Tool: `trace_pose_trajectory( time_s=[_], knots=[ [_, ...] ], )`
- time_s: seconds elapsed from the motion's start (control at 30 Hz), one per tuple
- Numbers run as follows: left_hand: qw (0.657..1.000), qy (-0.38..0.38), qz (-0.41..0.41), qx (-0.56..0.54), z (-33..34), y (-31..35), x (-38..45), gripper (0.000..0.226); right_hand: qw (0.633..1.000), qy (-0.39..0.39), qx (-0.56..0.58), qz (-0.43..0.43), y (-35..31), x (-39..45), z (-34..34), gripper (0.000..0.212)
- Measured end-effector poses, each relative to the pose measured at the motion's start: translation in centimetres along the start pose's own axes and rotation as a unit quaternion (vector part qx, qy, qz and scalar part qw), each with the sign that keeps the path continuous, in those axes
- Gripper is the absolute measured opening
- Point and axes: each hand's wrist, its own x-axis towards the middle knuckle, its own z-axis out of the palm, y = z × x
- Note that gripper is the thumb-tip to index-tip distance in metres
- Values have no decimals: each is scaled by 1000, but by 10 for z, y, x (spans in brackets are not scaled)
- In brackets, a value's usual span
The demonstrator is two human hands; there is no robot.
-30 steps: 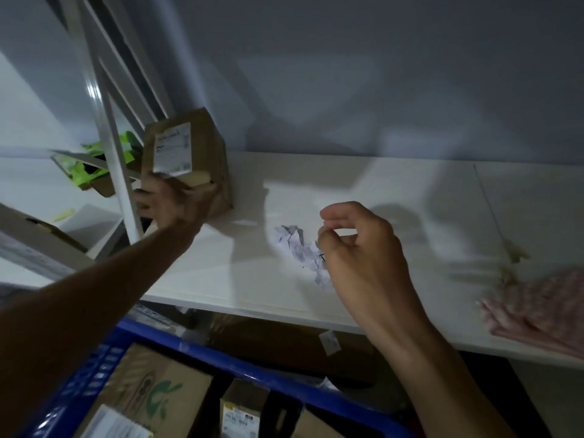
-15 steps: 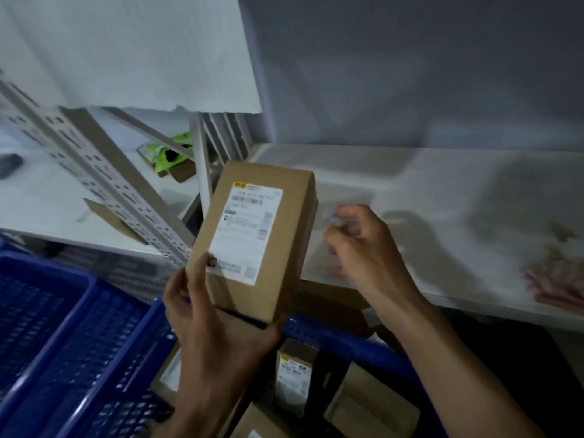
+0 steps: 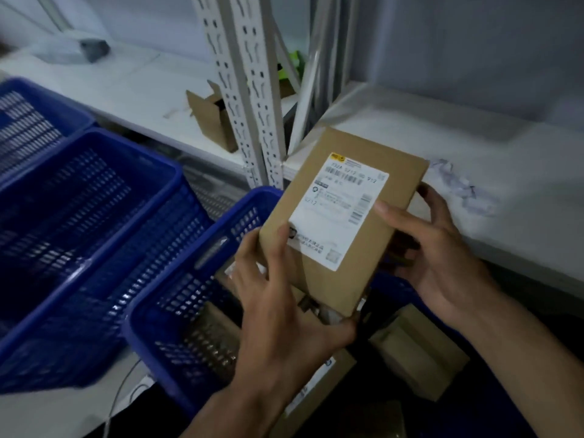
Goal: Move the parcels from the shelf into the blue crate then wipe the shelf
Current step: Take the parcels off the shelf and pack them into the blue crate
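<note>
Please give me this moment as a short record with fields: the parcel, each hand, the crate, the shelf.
parcel: brown cardboard box with a white label, held above the crate
left hand: left hand grips the box's lower end, thumb on its face
right hand: right hand grips the box's right side
crate: blue crate below the hands, with other boxes inside
shelf: white shelf bears crumpled paper; not wiped yet

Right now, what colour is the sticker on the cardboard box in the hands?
White with dark print, on the brown cardboard box; the head view shows it.
</note>
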Motion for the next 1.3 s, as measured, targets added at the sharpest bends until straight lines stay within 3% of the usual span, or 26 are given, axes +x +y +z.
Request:
trace_pose_trajectory(
  time_s=[0.13, 0.3, 0.4, 0.47, 0.53, 0.63, 0.7, 0.77, 0.87, 0.97, 1.17, 1.3],
  knots=[
    [999, -40, 10, 14, -15, -2, 0, 118, 1000, 17, 19, -6, 15, -10, 5, 67],
    [991, -131, -6, -18, -32, -17, 18, 115, 997, 79, 6, 10, 24, -9, 13, 69],
    [981, -172, -56, -74, -38, -17, 32, 97, 993, 112, 7, 34, 24, -5, 13, 71],
    [957, -183, -134, -182, -44, -15, 43, 67, 992, 120, 11, 50, 23, -4, 11, 72],
    [909, -161, -216, -318, -48, -17, 57, 40, 991, 119, 20, 61, 22, -2, 9, 74],
    [856, -80, -284, -425, -51, -20, 73, 21, 988, 132, 49, 66, 21, 0, 11, 75],
    [838, -55, -308, -447, -52, -21, 79, 19, 983, 160, 63, 65, 22, 1, 16, 77],
    [848, -58, -320, -419, -53, -22, 83, 24, 982, 165, 60, 63, 25, 2, 22, 79],
    [890, -109, -327, -299, -49, -30, 85, 32, 987, 140, 33, 70, 34, 0, 31, 80],
    [893, -144, -363, -223, -45, -37, 87, 39, 988, 124, 9, 88, 48, -5, 38, 83],
    [915, -117, -346, -174, -38, -40, 100, 31, 966, 173, 28, 192, 68, -4, 43, 59],
    [922, -86, -356, -127, -23, -40, 105, 48, 950, 197, 28, 242, 71, -7, 49, 45]
  ],
)
